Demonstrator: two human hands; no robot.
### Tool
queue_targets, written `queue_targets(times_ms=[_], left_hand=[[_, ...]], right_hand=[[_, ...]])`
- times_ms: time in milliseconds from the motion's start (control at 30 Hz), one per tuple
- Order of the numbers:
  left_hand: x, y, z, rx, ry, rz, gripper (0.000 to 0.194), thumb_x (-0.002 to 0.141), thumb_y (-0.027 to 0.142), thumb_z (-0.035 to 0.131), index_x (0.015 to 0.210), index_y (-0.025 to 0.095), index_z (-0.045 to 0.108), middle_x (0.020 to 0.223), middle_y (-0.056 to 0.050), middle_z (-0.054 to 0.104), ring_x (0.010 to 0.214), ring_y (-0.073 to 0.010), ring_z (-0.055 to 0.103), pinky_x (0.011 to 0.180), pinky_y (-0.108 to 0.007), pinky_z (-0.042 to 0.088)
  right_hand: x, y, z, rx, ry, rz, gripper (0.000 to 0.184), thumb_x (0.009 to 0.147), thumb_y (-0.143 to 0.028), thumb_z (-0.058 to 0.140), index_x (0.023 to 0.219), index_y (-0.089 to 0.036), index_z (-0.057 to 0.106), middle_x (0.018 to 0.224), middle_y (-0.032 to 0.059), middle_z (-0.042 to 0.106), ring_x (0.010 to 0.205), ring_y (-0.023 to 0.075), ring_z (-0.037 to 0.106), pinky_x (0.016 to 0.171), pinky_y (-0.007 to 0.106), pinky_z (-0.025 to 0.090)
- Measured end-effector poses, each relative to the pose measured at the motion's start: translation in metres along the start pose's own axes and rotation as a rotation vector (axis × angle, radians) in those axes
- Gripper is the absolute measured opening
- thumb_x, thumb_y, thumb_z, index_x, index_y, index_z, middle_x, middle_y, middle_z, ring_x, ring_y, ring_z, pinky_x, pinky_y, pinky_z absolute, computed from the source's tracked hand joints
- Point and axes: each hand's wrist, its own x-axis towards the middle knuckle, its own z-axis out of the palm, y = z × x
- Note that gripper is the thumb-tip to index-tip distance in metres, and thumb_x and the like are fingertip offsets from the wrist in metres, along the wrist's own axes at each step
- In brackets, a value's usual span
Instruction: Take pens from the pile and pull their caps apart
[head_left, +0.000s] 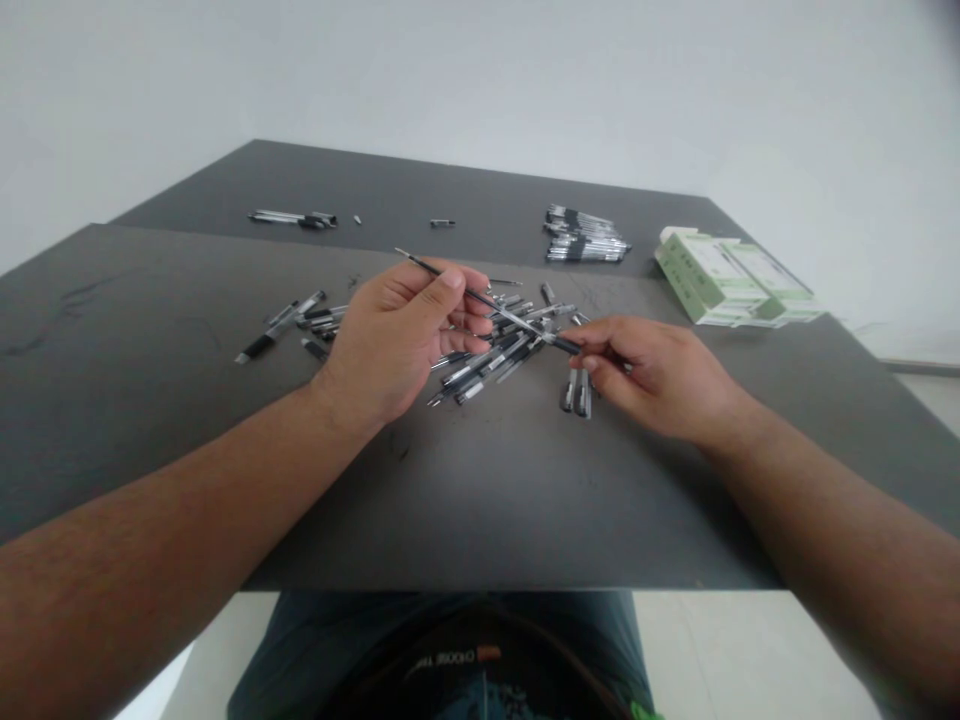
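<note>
Over the middle of the table, my left hand (405, 325) pinches a thin dark ink refill (431, 268) between thumb and forefinger, its metal tip pointing up and left. The other fingers of that hand are loosely curled. My right hand (652, 370) grips a clear pen barrel (525, 322) by its black grip section. Refill and barrel lie in one slanting line; whether the refill sits inside the barrel I cannot tell. Beneath both hands is a loose pile of clear pens and pen parts (487, 365), partly hidden by my left hand. Two clear pen caps (576, 392) lie below my right fingers.
Pens (292, 218) lie at the far left, with a tiny white piece (358, 220) and a pen cap (442, 222) beside them. Stacked pens (585, 235) are at the back right. Green-and-white boxes (720, 275) stand on the dark table (487, 500) at right.
</note>
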Motion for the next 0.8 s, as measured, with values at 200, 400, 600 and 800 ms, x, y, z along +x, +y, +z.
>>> queue_targets(times_ms=[200, 400, 600, 800], left_hand=[[-0.0010, 0.0004, 0.0016, 0.007, 0.007, -0.002, 0.032, 0.106, 0.050, 0.084, 0.100, 0.019, 0.079, 0.088, -0.005, 0.080, 0.079, -0.0178, 0.080, 0.069, -0.031, 0.071], [-0.0017, 0.0010, 0.0020, -0.048, -0.009, -0.005, 0.028, 0.104, 0.045, 0.086, 0.099, 0.017, 0.081, 0.087, -0.005, 0.080, 0.076, -0.0166, 0.078, 0.067, -0.029, 0.070], [-0.0021, 0.0043, 0.0049, -0.074, 0.008, -0.035, 0.029, 0.103, 0.043, 0.088, 0.097, 0.016, 0.080, 0.083, -0.005, 0.079, 0.073, -0.0155, 0.078, 0.066, -0.026, 0.069], [-0.0027, 0.0051, 0.0062, -0.073, 0.034, -0.053, 0.027, 0.105, 0.041, 0.086, 0.096, 0.016, 0.081, 0.084, -0.005, 0.080, 0.072, -0.0150, 0.078, 0.067, -0.026, 0.069]], right_hand=[[-0.0004, -0.0001, -0.0003, 0.009, -0.020, 0.016, 0.036, 0.103, -0.019, 0.063, 0.133, -0.029, 0.080, 0.113, 0.0047, 0.091, 0.096, 0.0252, 0.086, 0.093, 0.040, 0.068], [0.0001, -0.0006, 0.0006, -0.013, 0.007, -0.048, 0.035, 0.104, -0.016, 0.063, 0.134, -0.024, 0.078, 0.116, 0.0055, 0.091, 0.097, 0.0233, 0.087, 0.093, 0.037, 0.069], [0.0005, 0.0000, 0.0014, -0.030, 0.010, -0.084, 0.033, 0.106, -0.016, 0.062, 0.134, -0.020, 0.078, 0.116, 0.0070, 0.091, 0.100, 0.0225, 0.088, 0.095, 0.035, 0.069], [-0.0008, 0.0009, 0.0011, -0.027, 0.022, -0.083, 0.033, 0.105, -0.015, 0.063, 0.133, -0.020, 0.078, 0.120, 0.0072, 0.091, 0.104, 0.0233, 0.088, 0.097, 0.035, 0.070]])
